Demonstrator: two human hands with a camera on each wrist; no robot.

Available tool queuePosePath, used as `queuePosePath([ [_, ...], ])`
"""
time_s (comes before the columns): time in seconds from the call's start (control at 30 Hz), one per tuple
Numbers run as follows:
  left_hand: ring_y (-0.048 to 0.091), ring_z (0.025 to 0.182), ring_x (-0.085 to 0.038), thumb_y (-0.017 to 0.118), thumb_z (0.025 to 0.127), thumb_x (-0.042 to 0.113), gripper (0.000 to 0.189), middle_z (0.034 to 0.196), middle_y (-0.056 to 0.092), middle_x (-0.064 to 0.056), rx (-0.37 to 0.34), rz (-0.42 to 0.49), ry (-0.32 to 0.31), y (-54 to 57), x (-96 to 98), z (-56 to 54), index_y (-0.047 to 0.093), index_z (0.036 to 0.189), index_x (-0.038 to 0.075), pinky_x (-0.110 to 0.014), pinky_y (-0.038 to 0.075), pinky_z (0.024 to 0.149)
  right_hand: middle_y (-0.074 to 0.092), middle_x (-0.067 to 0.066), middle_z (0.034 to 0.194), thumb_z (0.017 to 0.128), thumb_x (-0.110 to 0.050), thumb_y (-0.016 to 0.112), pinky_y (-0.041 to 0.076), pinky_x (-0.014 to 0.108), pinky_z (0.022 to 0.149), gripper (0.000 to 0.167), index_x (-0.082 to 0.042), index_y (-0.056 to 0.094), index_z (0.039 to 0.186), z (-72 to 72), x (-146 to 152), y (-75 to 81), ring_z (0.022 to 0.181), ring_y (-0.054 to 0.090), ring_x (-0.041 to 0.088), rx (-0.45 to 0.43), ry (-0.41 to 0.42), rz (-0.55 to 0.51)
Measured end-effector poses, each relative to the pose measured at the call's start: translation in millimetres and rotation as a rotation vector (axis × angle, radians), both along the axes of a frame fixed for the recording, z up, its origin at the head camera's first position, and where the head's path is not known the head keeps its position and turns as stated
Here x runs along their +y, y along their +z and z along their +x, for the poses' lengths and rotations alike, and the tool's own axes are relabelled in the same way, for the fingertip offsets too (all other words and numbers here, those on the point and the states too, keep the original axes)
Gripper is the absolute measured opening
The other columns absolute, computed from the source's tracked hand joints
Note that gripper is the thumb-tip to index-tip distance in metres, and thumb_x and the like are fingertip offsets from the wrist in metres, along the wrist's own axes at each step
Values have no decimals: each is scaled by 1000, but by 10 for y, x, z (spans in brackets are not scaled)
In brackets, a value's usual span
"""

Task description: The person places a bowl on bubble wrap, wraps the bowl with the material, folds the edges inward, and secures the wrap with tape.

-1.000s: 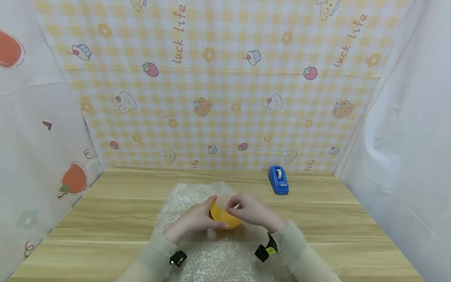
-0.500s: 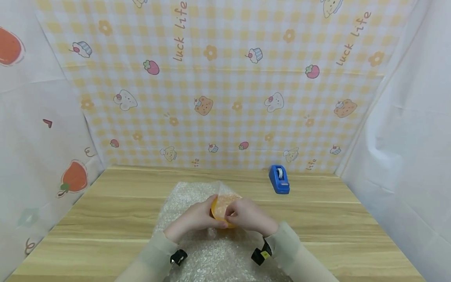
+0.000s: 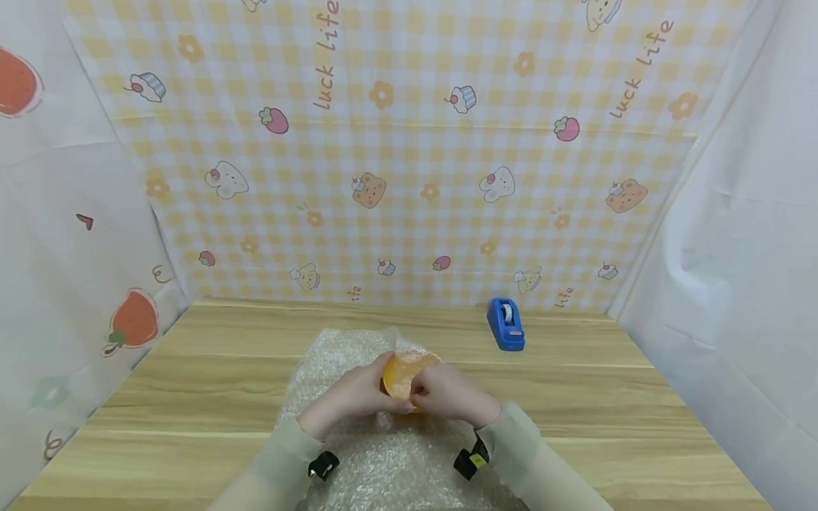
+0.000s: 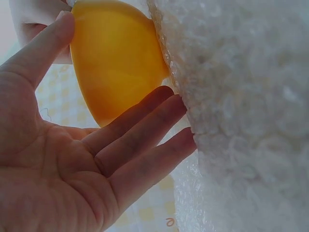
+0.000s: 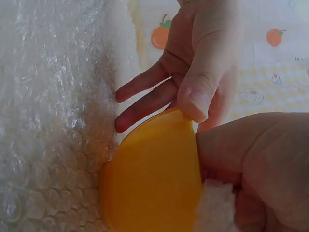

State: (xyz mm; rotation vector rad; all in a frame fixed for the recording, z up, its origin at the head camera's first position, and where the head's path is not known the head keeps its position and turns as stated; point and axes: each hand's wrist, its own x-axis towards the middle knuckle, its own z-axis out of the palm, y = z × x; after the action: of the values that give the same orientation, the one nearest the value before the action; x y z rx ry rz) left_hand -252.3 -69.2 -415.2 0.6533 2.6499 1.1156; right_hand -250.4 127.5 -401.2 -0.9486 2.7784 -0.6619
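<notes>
A yellow bowl (image 4: 116, 58) stands on a sheet of bubble wrap (image 3: 396, 468), rim up. My left hand (image 3: 358, 392) holds it from the left, thumb at the near rim; in the left wrist view the lower fingers (image 4: 140, 133) stretch along its underside to the wrap. A far corner of the sheet folds over into the bowl, covering much of its inside. My right hand (image 3: 450, 394) is over the bowl's right side, curled fingers pinching the folded wrap (image 5: 216, 205) inside the rim. The right fingertips are mostly hidden.
A blue tape dispenser (image 3: 505, 325) with a roll of tape stands at the back right of the wooden table (image 3: 211, 369). A checked cloth (image 3: 409, 156) hangs behind the table, and pale cloths hang at both sides.
My right hand has brought the wrap's far corner down into the bowl and moved slightly lower. The left hand has stayed on the bowl.
</notes>
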Motion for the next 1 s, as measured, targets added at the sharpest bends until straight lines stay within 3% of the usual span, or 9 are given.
queuePosePath([
  [0.37,56,114,-32,82,72,48,109,136,51,-23,8,3,6,40,12,19,26,149,-5,-52,45,94,52,-10,57,87,-11,67,36,18,45,12,-10,74,77,-14,2,-13,47,41,3,-23,-31,22],
  [0.6,56,115,-33,81,73,49,107,136,52,-22,13,-3,5,30,-2,12,28,149,-4,-52,46,94,38,-13,47,91,-17,62,27,18,41,28,-10,67,64,-43,3,-33,41,33,3,-31,8,32],
  [0.73,56,115,-33,81,72,51,107,134,54,-21,36,-18,6,35,-17,15,29,149,-4,-52,46,94,37,-13,47,93,-22,60,27,18,41,31,-12,65,64,-47,6,-32,41,33,3,-43,20,44],
  [0.83,58,104,-28,80,72,53,109,131,55,-20,104,-67,4,46,-11,32,28,149,-4,-48,49,89,38,-13,47,93,-24,60,27,18,41,31,-13,66,65,-36,9,-20,41,33,3,-49,21,63],
  [1.0,51,105,-25,79,71,54,89,128,52,-12,372,-225,-4,114,43,104,50,139,4,-43,46,85,39,-14,47,94,-22,59,28,19,41,31,-14,67,65,-33,12,-12,41,33,3,-59,31,74],
])
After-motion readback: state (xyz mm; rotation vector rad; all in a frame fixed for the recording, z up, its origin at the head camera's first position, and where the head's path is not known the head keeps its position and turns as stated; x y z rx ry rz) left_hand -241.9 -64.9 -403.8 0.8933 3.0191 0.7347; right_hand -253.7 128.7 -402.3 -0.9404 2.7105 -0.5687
